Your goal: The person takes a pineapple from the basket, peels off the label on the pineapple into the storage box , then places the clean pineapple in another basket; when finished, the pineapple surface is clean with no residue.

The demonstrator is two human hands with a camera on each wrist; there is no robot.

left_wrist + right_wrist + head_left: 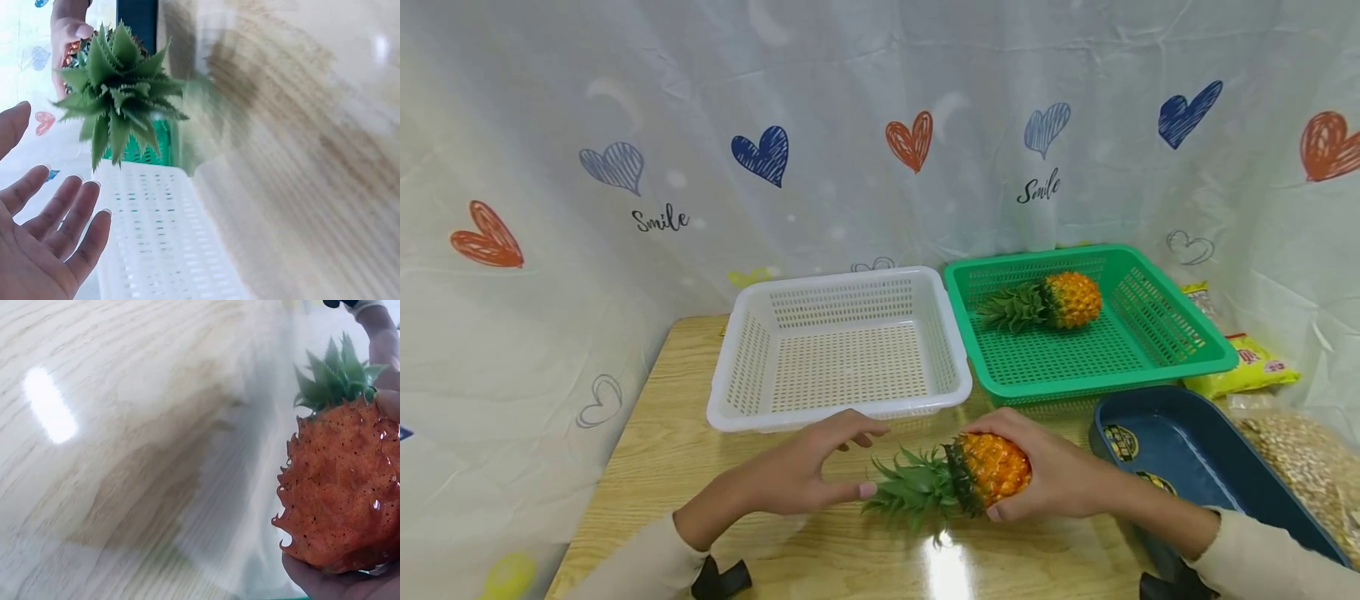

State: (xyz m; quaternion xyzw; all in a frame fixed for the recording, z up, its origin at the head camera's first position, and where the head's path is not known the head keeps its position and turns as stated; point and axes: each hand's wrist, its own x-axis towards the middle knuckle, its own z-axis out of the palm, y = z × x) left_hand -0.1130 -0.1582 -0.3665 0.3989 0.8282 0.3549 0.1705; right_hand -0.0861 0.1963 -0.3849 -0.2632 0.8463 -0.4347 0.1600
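Observation:
My right hand (1056,471) grips an orange pineapple (996,468) by its rounded body, thumb on the near side and fingers over the far side. Its green leafy crown (917,487) points left, toward my left hand (812,467). That hand's fingers are spread and relaxed, with the thumb tip close to the leaf tips; whether they touch is unclear. In the left wrist view the crown (119,94) faces the camera, apart from the left fingers. The right wrist view shows the spiky body (344,487) resting against the right palm.
Behind the hands stand a white basket (842,419) and, right of it, a green basket (1105,379) holding another pineapple (1072,300). A dark blue tray (1210,450) lies at right, beside a yellow packet (1247,367) and a clear bag of grains (1300,458). A printed curtain (850,208) hangs behind.

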